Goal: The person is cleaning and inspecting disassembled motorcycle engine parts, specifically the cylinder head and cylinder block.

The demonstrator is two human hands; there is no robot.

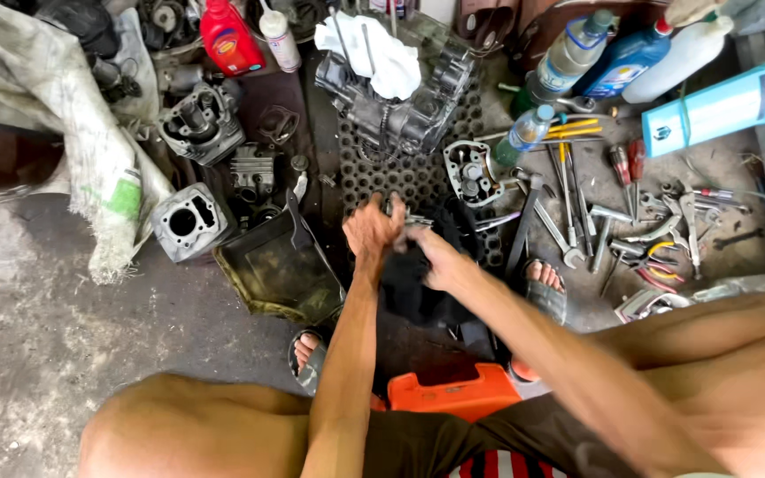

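Note:
My left hand (370, 230) and my right hand (425, 248) meet over a black cloth (409, 279) on the floor between my feet. Together they grip a small metal engine part (403, 217), partly hidden by my fingers. Beyond them an engine block (400, 111) with a white rag (378, 44) on top rests on a perforated black rubber mat (400, 173). A round metal engine cover (469, 173) lies just to the right of the mat.
A dirty oil tray (278, 265), a grey cylinder block (186, 221) and a cylinder head (201, 124) lie left. Wrenches, screwdrivers and pliers (630, 221) are scattered right. Bottles (613, 57) and a red oil jug (229, 35) stand behind. An orange stool (458, 394) sits under me.

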